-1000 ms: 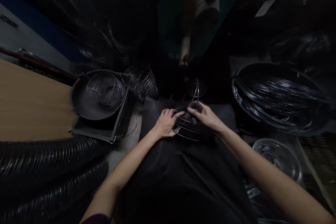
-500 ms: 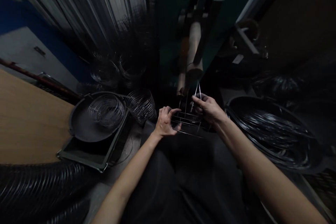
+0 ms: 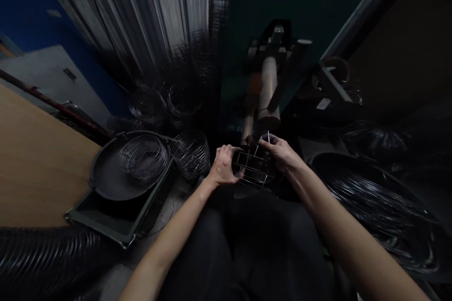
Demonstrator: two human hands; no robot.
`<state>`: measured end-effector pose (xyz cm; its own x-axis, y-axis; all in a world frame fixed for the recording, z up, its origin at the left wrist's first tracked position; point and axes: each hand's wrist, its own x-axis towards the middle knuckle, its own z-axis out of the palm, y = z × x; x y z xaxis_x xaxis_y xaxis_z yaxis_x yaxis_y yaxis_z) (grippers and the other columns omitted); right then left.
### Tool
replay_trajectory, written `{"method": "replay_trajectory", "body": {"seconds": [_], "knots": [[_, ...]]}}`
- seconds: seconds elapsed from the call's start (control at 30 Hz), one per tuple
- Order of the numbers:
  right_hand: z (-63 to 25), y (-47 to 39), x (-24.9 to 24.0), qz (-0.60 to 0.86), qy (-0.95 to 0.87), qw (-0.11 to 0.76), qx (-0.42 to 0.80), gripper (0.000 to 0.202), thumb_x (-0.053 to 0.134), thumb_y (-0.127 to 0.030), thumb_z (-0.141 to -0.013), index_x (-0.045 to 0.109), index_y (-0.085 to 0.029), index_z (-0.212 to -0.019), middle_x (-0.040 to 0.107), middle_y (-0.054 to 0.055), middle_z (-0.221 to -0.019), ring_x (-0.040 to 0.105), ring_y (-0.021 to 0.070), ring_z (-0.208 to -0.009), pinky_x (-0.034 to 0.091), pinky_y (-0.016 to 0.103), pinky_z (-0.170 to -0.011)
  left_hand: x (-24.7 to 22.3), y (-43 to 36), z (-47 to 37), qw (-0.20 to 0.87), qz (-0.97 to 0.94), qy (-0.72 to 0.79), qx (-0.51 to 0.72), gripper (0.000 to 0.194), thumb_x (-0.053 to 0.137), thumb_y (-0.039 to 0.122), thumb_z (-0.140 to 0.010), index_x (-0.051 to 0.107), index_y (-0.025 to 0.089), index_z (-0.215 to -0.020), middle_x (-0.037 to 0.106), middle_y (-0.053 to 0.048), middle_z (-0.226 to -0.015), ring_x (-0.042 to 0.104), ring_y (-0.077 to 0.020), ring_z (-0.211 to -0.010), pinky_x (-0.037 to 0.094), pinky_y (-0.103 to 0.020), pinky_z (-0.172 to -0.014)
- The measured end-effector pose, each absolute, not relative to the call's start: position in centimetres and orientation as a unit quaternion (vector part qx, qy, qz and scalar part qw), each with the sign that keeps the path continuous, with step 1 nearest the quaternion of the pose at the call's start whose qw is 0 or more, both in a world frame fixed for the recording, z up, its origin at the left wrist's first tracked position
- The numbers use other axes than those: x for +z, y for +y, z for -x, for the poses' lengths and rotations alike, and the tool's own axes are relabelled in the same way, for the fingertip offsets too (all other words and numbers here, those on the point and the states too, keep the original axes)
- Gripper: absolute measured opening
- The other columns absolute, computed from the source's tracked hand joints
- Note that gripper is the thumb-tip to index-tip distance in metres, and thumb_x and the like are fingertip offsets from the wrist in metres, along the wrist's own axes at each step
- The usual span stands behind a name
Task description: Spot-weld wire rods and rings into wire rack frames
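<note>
A small frame of thin metal wires point(image 3: 251, 169) lies in front of me, just below the machine's two cylindrical arms. My left hand point(image 3: 223, 165) grips its left side, thumb and fingers curled around the edge wires. My right hand point(image 3: 277, 150) pinches a thin bent metal wire point(image 3: 268, 137) above the frame's right side, its fingertips close beneath the upper arm point(image 3: 269, 89). The lower arm point(image 3: 247, 127) ends right above the wire frame. Dimness hides whether the bent wire touches the frame.
On the left, a round black tray point(image 3: 106, 169) holds wire rings and sits on a green crate point(image 3: 129, 237). A stack of wire rings point(image 3: 190, 153) stands beside it. At right is a dark tub point(image 3: 318, 162) of shiny wire pieces. Black coiled rings point(image 3: 45, 254) lie at lower left.
The view has tilted up, showing more of the machine's top. The wire frame now shows its grid more openly, and the bent wire in my right hand has turned and sits lower against the arm.
</note>
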<state>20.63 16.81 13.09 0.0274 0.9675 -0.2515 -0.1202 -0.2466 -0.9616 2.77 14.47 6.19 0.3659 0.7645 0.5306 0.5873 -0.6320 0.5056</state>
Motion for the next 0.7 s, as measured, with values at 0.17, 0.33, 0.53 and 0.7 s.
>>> {"method": "replay_trajectory", "body": {"seconds": [0.17, 0.33, 0.53, 0.7], "knots": [[-20.6, 17.5, 13.3, 0.546, -0.398, 0.469, 0.568, 0.052, 0.085, -0.041, -0.038, 0.053, -0.016, -0.070, 0.046, -0.007, -0.049, 0.035, 0.0036, -0.037, 0.025, 0.017, -0.034, 7.0, 15.4, -2.7, 0.127, -0.817, 0.420, 0.373, 0.048, 0.060, 0.035, -0.065, 0.048, 0.017, -0.108, 0.055, -0.010, -0.102, 0.050, -0.0271, -0.099, 0.037, -0.044, -0.092], [-20.8, 18.5, 12.6, 0.549, -0.400, 0.475, 0.560, 0.050, 0.084, -0.043, -0.040, 0.051, -0.016, -0.067, 0.044, -0.007, -0.046, 0.032, 0.0031, -0.036, 0.023, 0.017, -0.033, 7.4, 16.3, -2.6, 0.125, -0.821, 0.421, 0.366, 0.049, 0.062, 0.033, -0.063, 0.048, 0.017, -0.107, 0.055, -0.010, -0.104, 0.050, -0.0263, -0.098, 0.038, -0.043, -0.090], [-21.0, 19.7, 12.1, 0.542, -0.405, 0.488, 0.552, 0.047, 0.083, -0.039, -0.042, 0.047, -0.018, -0.064, 0.042, -0.007, -0.045, 0.030, 0.0033, -0.036, 0.021, 0.017, -0.032, 8.0, 17.2, -2.7, 0.133, -0.825, 0.428, 0.344, 0.051, 0.063, 0.031, -0.062, 0.047, 0.017, -0.108, 0.056, -0.010, -0.106, 0.050, -0.0277, -0.099, 0.038, -0.043, -0.089], [-20.8, 19.6, 12.1, 0.549, -0.407, 0.473, 0.556, 0.041, 0.081, -0.036, -0.052, 0.046, -0.018, -0.063, 0.039, -0.008, -0.043, 0.029, 0.0029, -0.034, 0.021, 0.016, -0.031, 8.3, 17.3, -2.5, 0.125, -0.830, 0.428, 0.335, 0.050, 0.064, 0.030, -0.061, 0.048, 0.015, -0.107, 0.056, -0.010, -0.104, 0.050, -0.0268, -0.098, 0.038, -0.042, -0.087]]}}
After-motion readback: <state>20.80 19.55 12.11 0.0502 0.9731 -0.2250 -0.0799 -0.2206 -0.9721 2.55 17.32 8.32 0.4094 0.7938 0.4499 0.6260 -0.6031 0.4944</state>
